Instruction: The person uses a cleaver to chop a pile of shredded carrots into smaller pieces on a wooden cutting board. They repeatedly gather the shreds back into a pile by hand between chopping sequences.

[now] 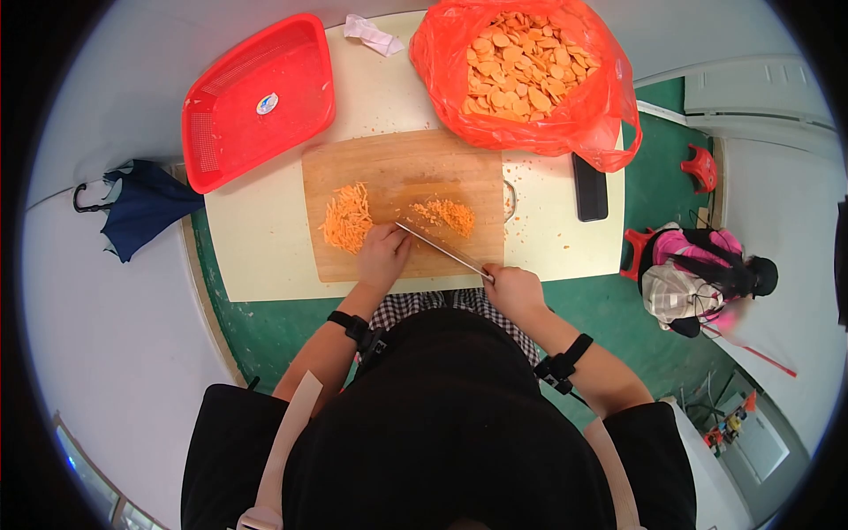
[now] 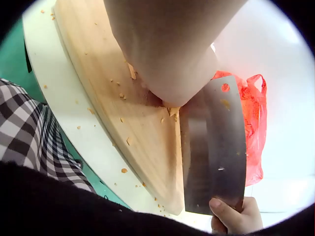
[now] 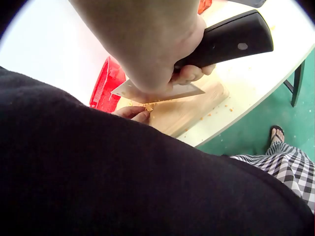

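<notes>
My right hand [image 1: 517, 291] grips the black handle of a cleaver [image 2: 216, 152], whose blade stands on edge over a wooden cutting board [image 1: 402, 159]. Beside the blade's far end, my left hand [image 1: 384, 254] holds a small bunch of carrot strips [image 2: 172, 110] against the board, mostly hidden under the fingers. To the left of that hand lies a pile of shredded carrot [image 1: 347, 218]. Finely chopped carrot [image 1: 446, 214] is heaped on the board beyond the blade.
A red plastic bag [image 1: 433, 66] full of carrot slices [image 1: 530, 66] stands at the back right. At the back left is a red basket [image 1: 300, 106]. A phone [image 1: 590, 190] lies right of the board, a crumpled tissue [image 1: 373, 35] behind it. Another person [image 1: 698, 274] sits off to the right.
</notes>
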`<state>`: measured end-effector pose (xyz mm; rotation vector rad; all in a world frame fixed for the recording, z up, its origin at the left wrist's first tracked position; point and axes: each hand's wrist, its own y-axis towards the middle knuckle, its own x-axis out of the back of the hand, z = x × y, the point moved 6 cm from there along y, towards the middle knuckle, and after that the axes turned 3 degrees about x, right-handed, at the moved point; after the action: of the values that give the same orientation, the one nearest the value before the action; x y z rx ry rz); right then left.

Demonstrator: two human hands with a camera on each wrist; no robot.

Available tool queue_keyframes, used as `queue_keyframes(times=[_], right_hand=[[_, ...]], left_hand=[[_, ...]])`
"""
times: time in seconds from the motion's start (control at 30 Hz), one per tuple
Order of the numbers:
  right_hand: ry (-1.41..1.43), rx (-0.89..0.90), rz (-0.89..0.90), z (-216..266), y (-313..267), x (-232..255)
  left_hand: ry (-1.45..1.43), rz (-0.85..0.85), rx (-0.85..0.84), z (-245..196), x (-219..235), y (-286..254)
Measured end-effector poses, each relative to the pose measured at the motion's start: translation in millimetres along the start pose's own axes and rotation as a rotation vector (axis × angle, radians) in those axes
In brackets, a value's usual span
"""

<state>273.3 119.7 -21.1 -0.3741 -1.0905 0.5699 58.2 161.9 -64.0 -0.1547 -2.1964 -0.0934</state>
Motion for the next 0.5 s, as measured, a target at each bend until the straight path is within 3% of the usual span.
queue_keyframes(times=[0.2,0.5], right_hand=[[-0.021,-0.057,0.023,-4,-1,4],[-0.02,-0.033,0.041,1,-2,6]], left_hand=[[-0.064,-0.036,0.049,-16,9,4],[-0.036,-0.024,0.079,3,-2,0]])
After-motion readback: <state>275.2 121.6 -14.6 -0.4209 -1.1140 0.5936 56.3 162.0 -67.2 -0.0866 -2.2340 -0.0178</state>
